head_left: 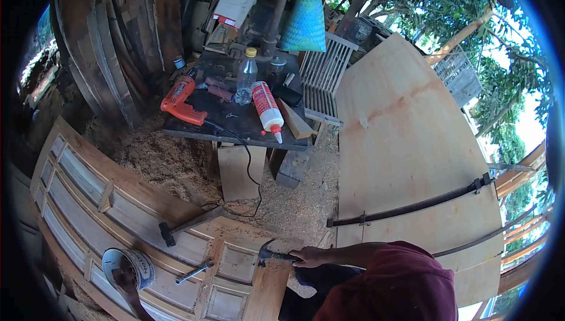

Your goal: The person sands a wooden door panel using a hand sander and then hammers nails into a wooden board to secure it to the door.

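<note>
My right hand (310, 256) is closed round the dark handle of a claw hammer (272, 254), whose head is over the near end of a panelled wooden door (268, 288). On the left, my left hand (124, 278) reaches into a white tub (145, 268) standing on the door; its fingers are in shadow inside the tub, so I cannot tell what they hold. Between my hands a metal wrench (194, 273) lies on the door. Just beyond it lies a mallet (167, 234) with a black head and a wooden handle.
Ahead, a dark bench (226, 124) carries an orange drill (182, 102) with a trailing cord, a clear bottle (245, 80) and a white-and-red glue bottle (267, 108). A large plywood sheet (406, 138) with a long bar clamp (418, 204) fills the right. Shavings (162, 162) cover the ground.
</note>
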A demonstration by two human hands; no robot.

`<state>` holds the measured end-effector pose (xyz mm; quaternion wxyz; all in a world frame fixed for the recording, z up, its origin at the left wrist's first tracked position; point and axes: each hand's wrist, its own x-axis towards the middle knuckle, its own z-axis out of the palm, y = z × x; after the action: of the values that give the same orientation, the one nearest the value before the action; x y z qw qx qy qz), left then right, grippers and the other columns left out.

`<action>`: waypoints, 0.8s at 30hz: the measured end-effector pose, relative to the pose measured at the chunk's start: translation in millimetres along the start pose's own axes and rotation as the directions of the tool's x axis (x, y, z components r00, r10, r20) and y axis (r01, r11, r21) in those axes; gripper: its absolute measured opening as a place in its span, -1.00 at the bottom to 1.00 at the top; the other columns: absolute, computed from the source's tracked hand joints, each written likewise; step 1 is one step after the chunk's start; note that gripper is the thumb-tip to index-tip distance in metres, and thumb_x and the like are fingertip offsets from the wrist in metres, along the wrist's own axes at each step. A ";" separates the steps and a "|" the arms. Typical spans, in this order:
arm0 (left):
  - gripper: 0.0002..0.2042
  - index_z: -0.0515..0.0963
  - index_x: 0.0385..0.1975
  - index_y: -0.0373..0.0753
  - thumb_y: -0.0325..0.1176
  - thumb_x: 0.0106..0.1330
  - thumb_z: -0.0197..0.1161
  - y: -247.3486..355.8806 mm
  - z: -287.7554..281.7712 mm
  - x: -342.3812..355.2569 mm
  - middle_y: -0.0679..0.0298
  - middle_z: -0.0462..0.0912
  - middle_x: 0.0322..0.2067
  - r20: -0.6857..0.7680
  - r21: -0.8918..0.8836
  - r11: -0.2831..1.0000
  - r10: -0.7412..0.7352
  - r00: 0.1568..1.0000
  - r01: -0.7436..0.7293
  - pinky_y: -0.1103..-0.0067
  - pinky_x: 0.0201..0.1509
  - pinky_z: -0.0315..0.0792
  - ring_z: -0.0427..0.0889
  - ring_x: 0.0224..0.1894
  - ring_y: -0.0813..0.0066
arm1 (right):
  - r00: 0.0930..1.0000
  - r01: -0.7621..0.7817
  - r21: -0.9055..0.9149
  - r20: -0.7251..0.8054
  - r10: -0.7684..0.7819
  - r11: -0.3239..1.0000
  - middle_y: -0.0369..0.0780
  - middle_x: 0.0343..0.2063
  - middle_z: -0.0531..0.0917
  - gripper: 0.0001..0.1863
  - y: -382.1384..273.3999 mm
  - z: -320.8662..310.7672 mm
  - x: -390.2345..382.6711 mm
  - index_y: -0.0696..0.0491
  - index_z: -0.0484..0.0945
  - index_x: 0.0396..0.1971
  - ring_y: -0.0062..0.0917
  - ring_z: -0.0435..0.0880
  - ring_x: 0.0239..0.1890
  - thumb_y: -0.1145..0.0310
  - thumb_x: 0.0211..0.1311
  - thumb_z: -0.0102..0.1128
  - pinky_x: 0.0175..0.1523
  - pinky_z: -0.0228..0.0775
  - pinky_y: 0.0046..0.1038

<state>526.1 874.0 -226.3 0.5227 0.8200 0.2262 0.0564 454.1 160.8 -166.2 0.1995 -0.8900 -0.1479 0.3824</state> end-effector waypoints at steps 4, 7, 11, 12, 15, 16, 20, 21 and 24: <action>-0.75 0.47 -0.08 -0.19 -0.39 0.24 0.14 91.2 53.5 -126.6 0.40 0.37 -0.49 -0.121 -0.272 0.962 -0.061 0.991 0.026 0.66 -0.56 0.18 0.27 -0.59 0.67 | 0.998 0.066 0.113 -0.011 -0.066 0.991 0.08 -0.43 0.63 -0.34 19.3 -4.1 -12.2 0.10 0.27 0.26 0.00 0.66 -0.28 -0.02 0.32 0.10 -0.14 0.47 -0.09; -0.64 0.47 0.04 -0.30 -0.44 0.22 0.21 116.4 125.9 -214.8 0.39 0.46 -0.51 -0.054 -0.311 0.943 -0.144 0.988 0.121 0.67 -0.53 0.30 0.37 -0.58 0.65 | 0.996 0.089 0.120 -0.026 -0.087 0.989 0.08 -0.41 0.64 -0.35 56.3 3.0 -24.5 0.09 0.27 0.26 0.02 0.66 -0.26 -0.01 0.31 0.10 -0.12 0.47 -0.08; -0.84 0.56 -0.16 -0.34 -0.45 0.33 0.24 160.9 248.7 -328.6 0.36 0.48 -0.50 0.062 -0.687 0.667 -0.343 0.937 0.289 0.64 -0.47 0.24 0.37 -0.49 0.61 | 0.992 0.111 0.077 -0.067 -0.105 0.991 0.08 -0.40 0.64 -0.36 126.2 11.3 -63.2 0.07 0.29 0.25 0.02 0.66 -0.24 -0.01 0.30 0.10 -0.12 0.47 -0.07; -0.90 0.55 -0.22 -0.31 -0.45 0.35 0.22 153.5 270.4 -349.1 0.35 0.50 -0.49 0.127 -0.756 0.569 -0.359 0.925 0.324 0.64 -0.47 0.24 0.38 -0.49 0.61 | 0.986 0.137 0.082 -0.102 -0.129 0.987 0.08 -0.40 0.64 -0.37 142.5 8.5 -70.4 0.06 0.29 0.24 0.02 0.67 -0.24 -0.01 0.29 0.11 -0.12 0.47 -0.06; -0.86 0.54 -0.20 -0.31 -0.40 0.35 0.26 161.8 316.2 -395.4 0.30 0.51 -0.48 0.154 -0.763 0.508 -0.457 0.876 0.399 0.63 -0.43 0.29 0.37 -0.49 0.58 | 0.999 -0.042 0.179 0.035 0.036 0.983 0.10 -0.35 0.64 -0.39 153.4 -20.4 -109.4 0.02 0.31 0.22 0.02 0.66 -0.21 0.00 0.28 0.12 -0.09 0.48 -0.05; -0.86 0.54 -0.20 -0.31 -0.40 0.35 0.26 165.8 332.7 -398.9 0.30 0.51 -0.48 0.165 -0.758 0.507 -0.460 0.873 0.410 0.63 -0.43 0.29 0.37 -0.49 0.58 | 0.998 -0.053 0.184 0.037 0.047 0.981 0.10 -0.35 0.64 -0.39 171.6 -14.9 -122.6 0.02 0.31 0.22 0.02 0.66 -0.21 0.00 0.28 0.12 -0.09 0.48 -0.05; -0.83 0.54 -0.35 -0.32 -0.34 0.29 0.30 146.0 365.0 -398.7 0.26 0.58 -0.52 0.132 -0.548 0.660 -0.539 0.832 0.515 0.59 -0.50 0.51 0.65 -0.49 0.45 | 0.970 -0.232 0.266 -0.013 0.244 0.936 0.13 -0.21 0.63 -0.40 218.1 14.3 -146.6 0.01 0.33 0.19 0.02 0.63 -0.10 0.01 0.23 0.13 0.01 0.45 -0.04; -0.85 0.52 -0.34 -0.34 -0.38 0.28 0.29 128.4 374.8 -393.7 0.23 0.59 -0.48 0.111 -0.550 0.706 -0.468 0.877 0.447 0.53 -0.41 0.58 0.66 -0.44 0.43 | 0.960 -0.255 0.279 -0.043 0.277 0.926 0.14 -0.18 0.62 -0.39 235.1 24.6 -150.0 0.01 0.33 0.19 0.04 0.62 -0.06 -0.02 0.24 0.12 0.05 0.42 -0.02; -0.95 0.53 -0.36 -0.29 -0.48 0.23 0.21 187.5 387.6 -362.8 0.27 0.63 -0.42 0.134 -0.461 0.813 -0.333 0.933 0.357 0.57 -0.21 0.54 0.63 -0.37 0.52 | 0.889 -0.326 0.355 -0.200 0.412 0.876 0.06 -0.33 0.68 -0.44 229.6 8.6 -185.5 0.14 0.35 0.09 0.01 0.68 -0.23 0.05 0.26 0.17 -0.15 0.51 -0.05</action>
<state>388.8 329.8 -181.8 0.7152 0.6119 0.3377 -0.0047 350.0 -115.6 -163.8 0.2784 -0.9024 0.1170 0.3074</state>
